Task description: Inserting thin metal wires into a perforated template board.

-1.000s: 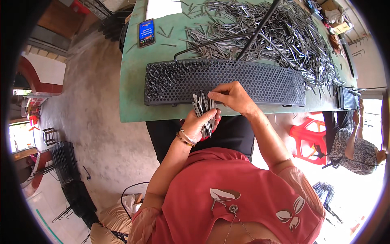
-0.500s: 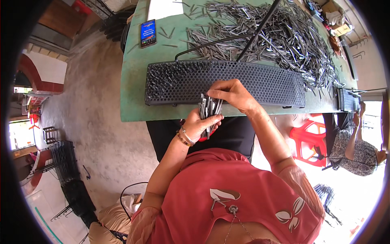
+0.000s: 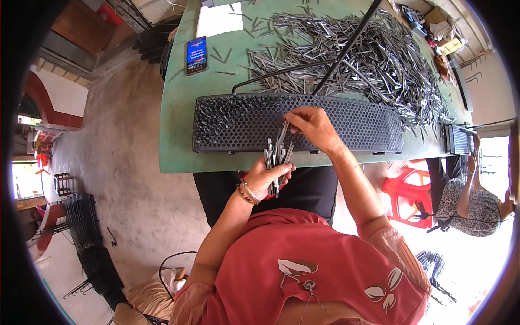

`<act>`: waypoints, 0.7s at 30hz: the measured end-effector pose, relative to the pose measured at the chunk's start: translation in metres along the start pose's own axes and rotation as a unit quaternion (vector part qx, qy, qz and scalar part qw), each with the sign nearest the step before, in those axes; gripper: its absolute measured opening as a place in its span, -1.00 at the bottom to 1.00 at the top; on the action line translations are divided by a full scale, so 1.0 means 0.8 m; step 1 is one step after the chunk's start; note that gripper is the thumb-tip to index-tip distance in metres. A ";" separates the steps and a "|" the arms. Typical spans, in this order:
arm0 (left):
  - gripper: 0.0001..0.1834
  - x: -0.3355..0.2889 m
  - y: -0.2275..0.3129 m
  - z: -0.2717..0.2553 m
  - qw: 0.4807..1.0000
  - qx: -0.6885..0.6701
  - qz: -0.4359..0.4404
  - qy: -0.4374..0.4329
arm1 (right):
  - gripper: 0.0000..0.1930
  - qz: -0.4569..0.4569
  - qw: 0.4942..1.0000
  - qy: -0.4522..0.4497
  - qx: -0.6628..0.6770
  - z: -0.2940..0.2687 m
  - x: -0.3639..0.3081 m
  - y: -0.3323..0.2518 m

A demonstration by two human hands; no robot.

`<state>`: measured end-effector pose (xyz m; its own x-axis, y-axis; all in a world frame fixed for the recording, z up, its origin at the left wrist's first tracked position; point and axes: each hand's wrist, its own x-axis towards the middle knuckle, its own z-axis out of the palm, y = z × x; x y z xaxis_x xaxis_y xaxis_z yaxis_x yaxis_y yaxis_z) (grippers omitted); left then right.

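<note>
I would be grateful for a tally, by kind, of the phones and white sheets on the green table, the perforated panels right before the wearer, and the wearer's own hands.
Phone: 1
White sheet: 1
Perforated panel: 1
Left hand and right hand: 2
Total: 5

A phone [image 3: 197, 56] lies on the worktop [image 3: 216, 83], past the left end of the black tray with holes [image 3: 371, 122]. Its blue screen [image 3: 196, 51] has pale writing, too small to read.
</note>
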<state>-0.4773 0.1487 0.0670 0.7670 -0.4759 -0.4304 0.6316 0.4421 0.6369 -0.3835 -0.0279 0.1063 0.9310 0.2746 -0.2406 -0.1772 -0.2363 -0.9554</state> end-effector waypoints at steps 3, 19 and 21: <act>-0.75 -0.001 -0.002 -0.005 1.000 0.003 -0.019 -0.001 | -0.76 -0.039 0.998 0.054 -0.008 -0.006 0.011 0.001; -0.66 -0.003 0.002 0.000 1.000 0.003 -0.026 -0.012 | -0.82 -0.293 0.912 0.178 -0.224 -0.019 0.053 0.005; -0.66 -0.002 0.001 -0.001 1.000 0.001 -0.027 -0.013 | -0.83 -0.307 0.904 0.165 -0.247 -0.019 0.053 0.005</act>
<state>-0.4779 0.1507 0.0675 0.7289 -0.5186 -0.4471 0.6714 0.4134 0.6151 -0.3400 -0.0316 0.0946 0.8649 0.2218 0.4503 0.4931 -0.5439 -0.6790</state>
